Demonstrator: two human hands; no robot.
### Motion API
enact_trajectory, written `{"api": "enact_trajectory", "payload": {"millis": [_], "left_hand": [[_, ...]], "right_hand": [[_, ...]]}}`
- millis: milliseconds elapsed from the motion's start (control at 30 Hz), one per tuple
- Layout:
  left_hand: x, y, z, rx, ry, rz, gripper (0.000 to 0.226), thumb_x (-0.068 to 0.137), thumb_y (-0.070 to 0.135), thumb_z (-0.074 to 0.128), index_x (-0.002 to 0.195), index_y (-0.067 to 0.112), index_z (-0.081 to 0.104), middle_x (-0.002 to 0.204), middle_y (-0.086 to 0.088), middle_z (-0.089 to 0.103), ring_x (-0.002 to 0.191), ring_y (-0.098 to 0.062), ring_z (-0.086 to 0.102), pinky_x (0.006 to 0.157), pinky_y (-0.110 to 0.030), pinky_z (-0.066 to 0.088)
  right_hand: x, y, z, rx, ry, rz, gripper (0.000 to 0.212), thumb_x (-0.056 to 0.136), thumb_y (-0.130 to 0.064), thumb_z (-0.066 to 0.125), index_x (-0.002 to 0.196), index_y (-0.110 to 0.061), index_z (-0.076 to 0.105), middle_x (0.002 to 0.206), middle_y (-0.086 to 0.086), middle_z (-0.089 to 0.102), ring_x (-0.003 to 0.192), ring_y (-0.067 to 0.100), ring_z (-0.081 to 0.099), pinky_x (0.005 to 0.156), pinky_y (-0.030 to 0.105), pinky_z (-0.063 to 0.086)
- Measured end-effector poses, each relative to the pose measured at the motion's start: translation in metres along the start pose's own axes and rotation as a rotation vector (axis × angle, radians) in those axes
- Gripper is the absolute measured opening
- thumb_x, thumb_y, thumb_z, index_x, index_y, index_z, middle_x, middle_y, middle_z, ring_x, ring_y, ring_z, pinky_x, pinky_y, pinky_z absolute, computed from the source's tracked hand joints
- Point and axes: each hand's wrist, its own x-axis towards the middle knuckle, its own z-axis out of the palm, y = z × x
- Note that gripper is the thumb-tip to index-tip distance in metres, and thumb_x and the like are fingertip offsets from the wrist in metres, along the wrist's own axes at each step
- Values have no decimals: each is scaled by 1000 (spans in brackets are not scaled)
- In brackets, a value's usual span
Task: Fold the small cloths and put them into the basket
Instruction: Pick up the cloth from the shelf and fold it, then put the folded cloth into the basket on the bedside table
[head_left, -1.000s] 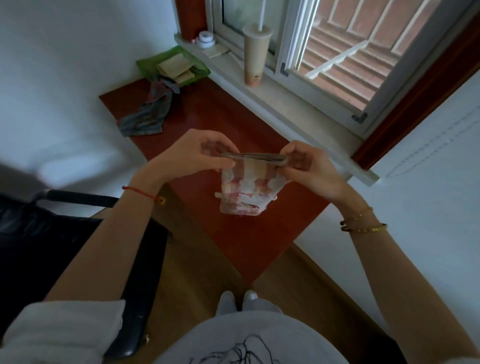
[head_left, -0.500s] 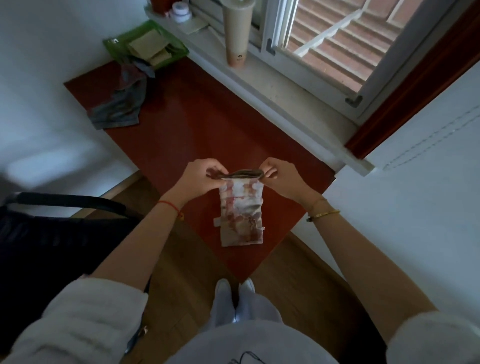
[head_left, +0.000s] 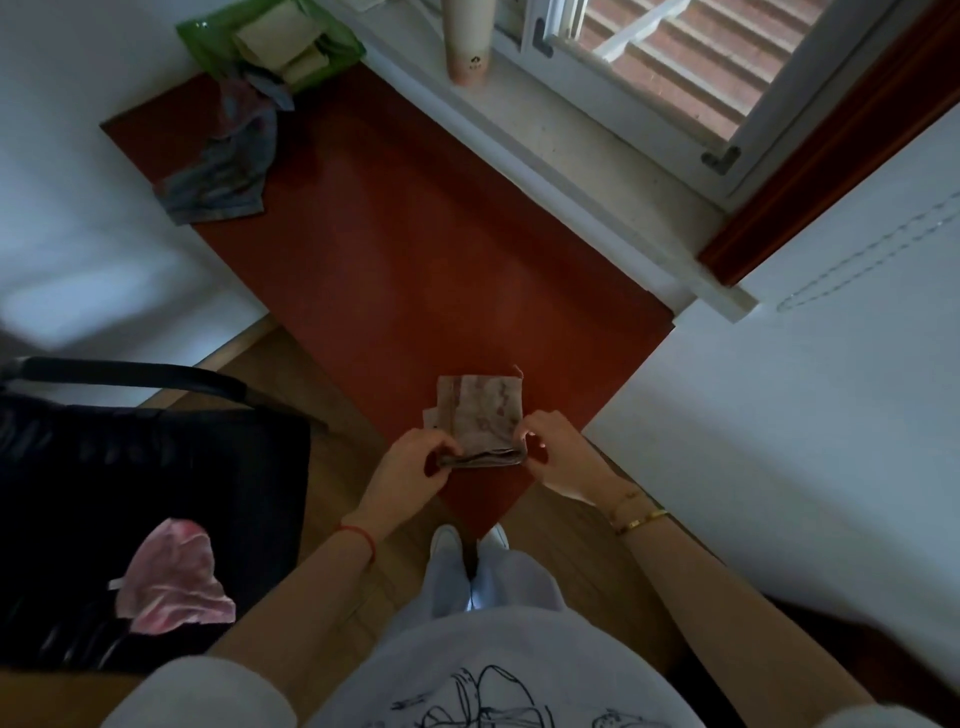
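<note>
The red table runs from the windowsill to the near corner. A black chair at left carries a pink cloth. The green basket sits at the far corner, with folded cloths inside and a grey cloth just beside it. A folded cloth lies at the near corner. The left hand and right hand each pinch one end of its near edge.

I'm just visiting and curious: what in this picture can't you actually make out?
- Green basket, head view: far side cut off by the top edge.
- Cup on the sill: top cut off likewise.
- Cloth: near corners covered by the left hand and right hand; fold count unclear.
</note>
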Motion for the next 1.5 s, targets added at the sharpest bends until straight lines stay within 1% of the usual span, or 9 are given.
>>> {"api": "enact_trajectory", "payload": {"millis": [200, 333, 533, 667, 767, 900, 967, 1200, 1500], "left_hand": [[-3, -1, 5, -123, 159, -50, 39, 83, -3, 61, 97, 33, 66, 98, 18, 64, 94, 4, 60, 80, -11, 48], [33, 7, -13, -82, 301, -79, 24, 91, 6, 61, 107, 23, 66, 106, 4, 67, 97, -13, 62, 85, -28, 54], [85, 8, -23, 134, -34, -198, 51, 94, 23, 62, 142, 19, 47, 144, -4, 51, 135, -29, 40, 110, -43, 38], [100, 9, -24, 234, -113, -251, 42, 91, 24, 65, 131, 17, 58, 129, -10, 56, 123, -32, 47, 103, -47, 42], [100, 11, -28, 173, -93, -290, 34, 88, 24, 71, 119, 14, 66, 122, -10, 60, 113, -28, 56, 89, -34, 49], [94, 18, -45, 22, -104, -274, 32, 84, 26, 75, 113, 15, 69, 110, -4, 68, 96, -15, 63, 68, -15, 48], [89, 25, -55, -42, -100, -242, 29, 83, 28, 76, 110, 19, 69, 105, 0, 69, 96, -15, 65, 74, -21, 52], [79, 71, -77, -88, 11, -16, 20, 82, 27, 74, 101, 25, 69, 98, 9, 70, 91, -7, 65, 77, -21, 50], [30, 120, -47, -206, -2, 149, 27, 81, 24, 76, 107, 17, 70, 101, 6, 73, 95, -8, 70, 86, -28, 57]], "right_hand": [[3, -6, -4, 167, 165, 78, 30, 86, -9, 55, 112, -21, 62, 114, -4, 59, 105, 13, 52, 93, 32, 48], [36, -14, -24, 109, 308, 172, 26, 98, -20, 50, 119, -15, 64, 120, 1, 59, 113, 18, 50, 99, 35, 46], [68, -20, -30, 14, 94, 255, 39, 94, -26, 57, 130, -10, 55, 129, 11, 50, 124, 29, 41, 104, 41, 42], [73, -19, -28, 20, 125, 237, 27, 91, -19, 59, 115, -6, 57, 119, 13, 54, 116, 30, 45, 96, 41, 44], [72, -17, -32, 132, 105, 218, 20, 89, -16, 59, 106, -7, 56, 109, 12, 62, 106, 29, 53, 82, 38, 48], [62, -18, -44, 301, 144, 194, 23, 86, -14, 67, 106, -6, 56, 101, 7, 67, 94, 22, 64, 69, 12, 45], [56, -20, -54, 332, 194, 160, 26, 86, -16, 69, 109, -9, 60, 103, 5, 68, 94, 17, 64, 70, 6, 42], [9, -37, -92, 353, 389, 73, 15, 89, -20, 68, 103, -15, 67, 98, -5, 69, 91, 10, 66, 85, 24, 55], [-106, -65, -65, 389, 698, 278, 12, 88, -17, 68, 100, -17, 64, 100, -1, 68, 95, 14, 64, 90, 34, 55]]}}
